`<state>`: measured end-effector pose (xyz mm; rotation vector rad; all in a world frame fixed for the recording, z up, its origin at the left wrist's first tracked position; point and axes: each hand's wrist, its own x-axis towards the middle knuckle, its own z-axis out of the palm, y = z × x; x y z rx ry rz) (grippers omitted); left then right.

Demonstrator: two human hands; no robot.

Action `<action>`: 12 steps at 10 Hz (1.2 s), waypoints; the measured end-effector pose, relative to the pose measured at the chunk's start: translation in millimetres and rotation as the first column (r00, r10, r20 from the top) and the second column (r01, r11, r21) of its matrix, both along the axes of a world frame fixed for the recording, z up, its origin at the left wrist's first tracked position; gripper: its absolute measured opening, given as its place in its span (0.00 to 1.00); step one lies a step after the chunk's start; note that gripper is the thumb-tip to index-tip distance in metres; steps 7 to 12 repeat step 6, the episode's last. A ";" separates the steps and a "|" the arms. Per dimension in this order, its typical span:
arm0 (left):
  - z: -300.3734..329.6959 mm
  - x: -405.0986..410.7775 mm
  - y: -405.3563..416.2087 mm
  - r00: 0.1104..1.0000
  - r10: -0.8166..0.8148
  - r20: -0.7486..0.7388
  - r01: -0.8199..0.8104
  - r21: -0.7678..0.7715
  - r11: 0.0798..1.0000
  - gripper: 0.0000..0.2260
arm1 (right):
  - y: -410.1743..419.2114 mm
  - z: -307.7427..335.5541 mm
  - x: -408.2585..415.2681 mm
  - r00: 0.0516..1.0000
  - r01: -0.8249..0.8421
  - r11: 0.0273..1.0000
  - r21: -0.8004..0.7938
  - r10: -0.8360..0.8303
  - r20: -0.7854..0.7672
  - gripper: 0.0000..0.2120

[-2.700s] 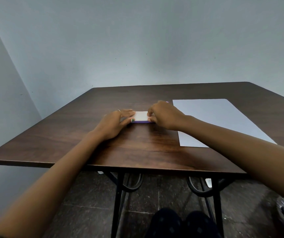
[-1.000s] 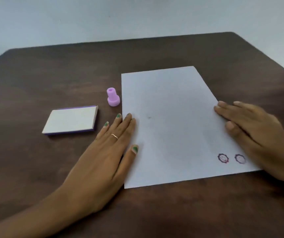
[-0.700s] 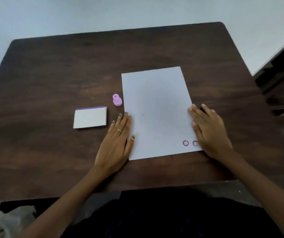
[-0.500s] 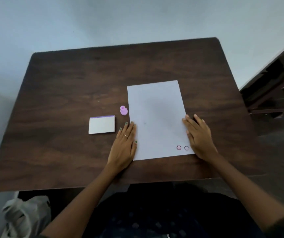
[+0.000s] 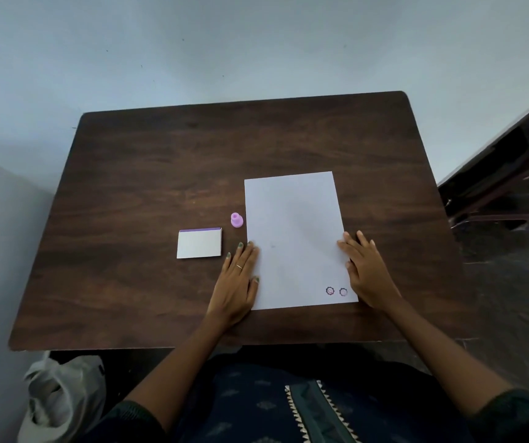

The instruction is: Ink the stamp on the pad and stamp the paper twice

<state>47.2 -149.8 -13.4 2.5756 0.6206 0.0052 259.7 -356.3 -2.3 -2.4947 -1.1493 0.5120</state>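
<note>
No words or numbers can be read; the paper (image 5: 291,238) has only two small round stamp marks (image 5: 336,291), one like a smiley.

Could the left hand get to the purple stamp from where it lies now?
Probably yes. The left hand lies flat at the paper's left edge, holding nothing, and the stamp stands just beyond its fingertips with bare table between.

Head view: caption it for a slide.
Two stamp marks on the paper, both hands flat at its edges, stamp and closed pad set aside.
</note>
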 end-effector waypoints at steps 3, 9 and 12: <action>7.9 2.3 -1.5 0.995 -0.029 0.099 0.027 0.021 0.999 0.25 | 13.9 11.6 -5.6 0.980 0.194 0.975 0.112 -0.199 0.033 0.19; 88.6 85.0 48.1 0.934 -0.051 0.353 -0.021 0.197 0.980 0.22 | 108.4 85.9 10.6 0.913 0.114 0.945 0.306 -0.222 0.343 0.20; 88.6 85.0 48.1 0.934 -0.051 0.353 -0.021 0.197 0.980 0.22 | 108.4 85.9 10.6 0.913 0.114 0.945 0.306 -0.222 0.343 0.20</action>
